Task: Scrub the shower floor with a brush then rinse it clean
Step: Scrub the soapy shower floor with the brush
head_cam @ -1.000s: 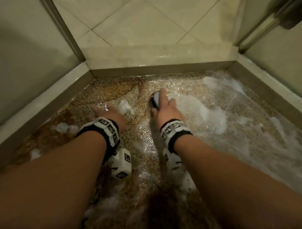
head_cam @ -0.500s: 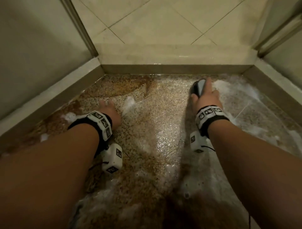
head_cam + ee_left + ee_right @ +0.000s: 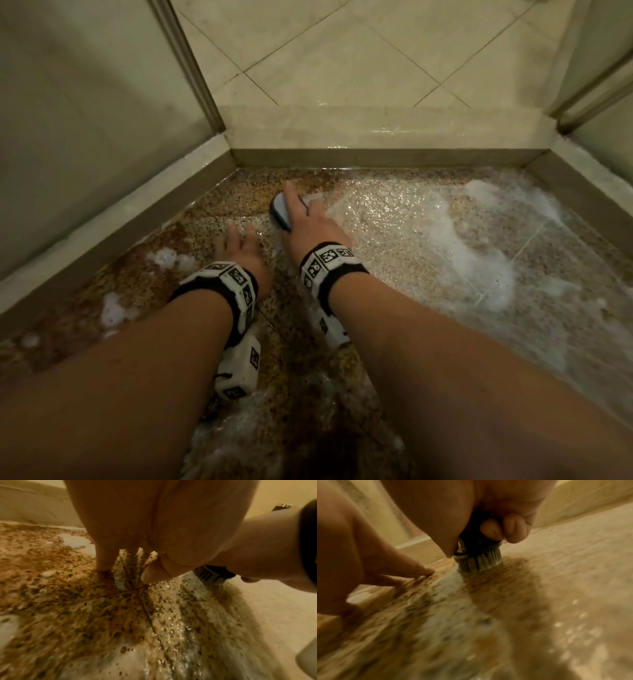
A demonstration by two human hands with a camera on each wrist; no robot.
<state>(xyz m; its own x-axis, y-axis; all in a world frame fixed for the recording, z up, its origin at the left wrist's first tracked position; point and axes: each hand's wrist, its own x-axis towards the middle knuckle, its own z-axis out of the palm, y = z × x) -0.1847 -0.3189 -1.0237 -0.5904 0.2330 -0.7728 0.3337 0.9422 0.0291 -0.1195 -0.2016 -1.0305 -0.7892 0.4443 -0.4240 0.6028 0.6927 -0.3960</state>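
Mid-scrub. Right hand (image 3: 310, 229) curls round the dark round bristle brush (image 3: 477, 559), bristles down on the speckled brown pebble shower floor (image 3: 394, 246). Left hand (image 3: 241, 253) spread flat beside it. White soap foam (image 3: 479, 260) right of grip; rinse not started.

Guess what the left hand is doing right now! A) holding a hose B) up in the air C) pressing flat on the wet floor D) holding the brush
C: the left hand lies with fingers spread on the shower floor, while the right hand grips the brush.
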